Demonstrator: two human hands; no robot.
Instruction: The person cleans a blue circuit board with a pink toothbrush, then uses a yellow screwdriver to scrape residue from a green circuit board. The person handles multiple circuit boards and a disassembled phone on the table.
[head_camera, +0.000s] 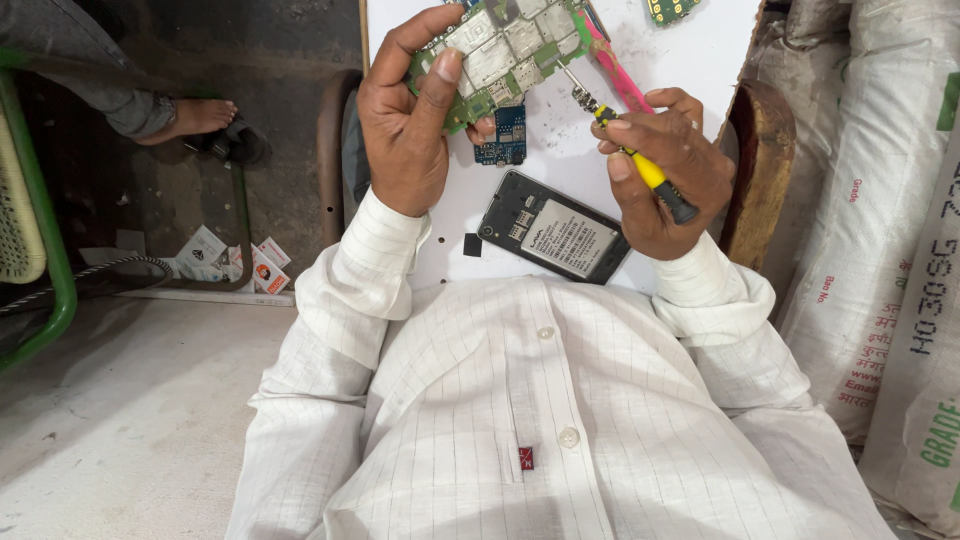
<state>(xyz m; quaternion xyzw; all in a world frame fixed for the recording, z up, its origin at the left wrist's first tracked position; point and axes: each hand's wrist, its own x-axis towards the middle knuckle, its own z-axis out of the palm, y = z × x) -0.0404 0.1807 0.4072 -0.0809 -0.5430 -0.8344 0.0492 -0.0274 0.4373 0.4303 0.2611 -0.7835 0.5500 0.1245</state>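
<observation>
Green circuit board (500, 50), at twelve o'clock above the white desk (690, 50), clamped in the left hand (405, 130); right hand (665, 170) gripping a yellow-handled screwdriver (625, 145) at its edge; a slipping tip would likely gouge components.

Green circuit board (500, 50), yellow-and-black screwdriver (640, 165), black phone (553, 236), white pinstriped shirt (540, 420), white table (700, 50).

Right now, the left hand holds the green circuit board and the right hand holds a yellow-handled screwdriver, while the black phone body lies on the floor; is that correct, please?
Not quite. The left hand does hold the green circuit board and the right hand the yellow-handled screwdriver, but the black phone body lies on the white table, not the floor, as the head view shows.
</observation>
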